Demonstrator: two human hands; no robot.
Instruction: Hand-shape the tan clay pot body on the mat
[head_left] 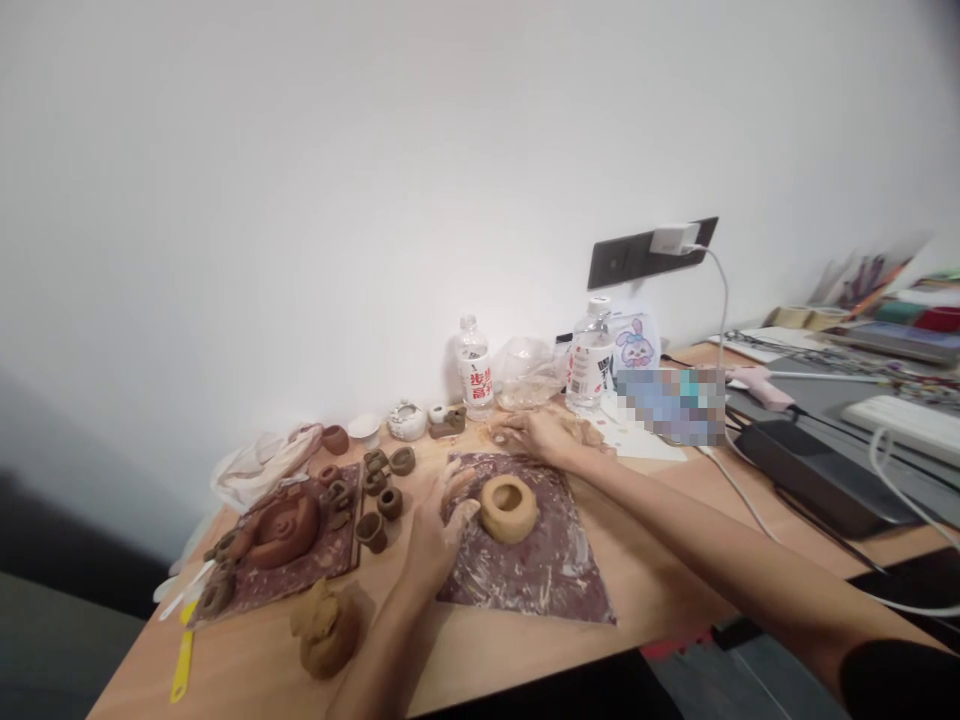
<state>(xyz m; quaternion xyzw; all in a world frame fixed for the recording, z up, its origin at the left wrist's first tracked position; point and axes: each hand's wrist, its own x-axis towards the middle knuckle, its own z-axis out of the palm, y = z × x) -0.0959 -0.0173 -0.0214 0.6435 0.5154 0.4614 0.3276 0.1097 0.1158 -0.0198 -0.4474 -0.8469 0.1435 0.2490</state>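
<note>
A round tan clay pot with a wide hole in its top sits upright on a dark, clay-smeared mat. My left hand is open at the mat's left edge, thumb and fingers apart, the thumb close to the pot's side. Past the mat's far edge, my right hand rests low over the table with its fingers bent together. Whatever those fingers may hold is too small to make out. Beside my left forearm lies a lump of tan clay.
Several small brown clay pots stand left of the mat. A second mat bears a reddish clay teapot. Two plastic bottles stand by the wall. A yellow tool lies front left; a black box and cables occupy the right.
</note>
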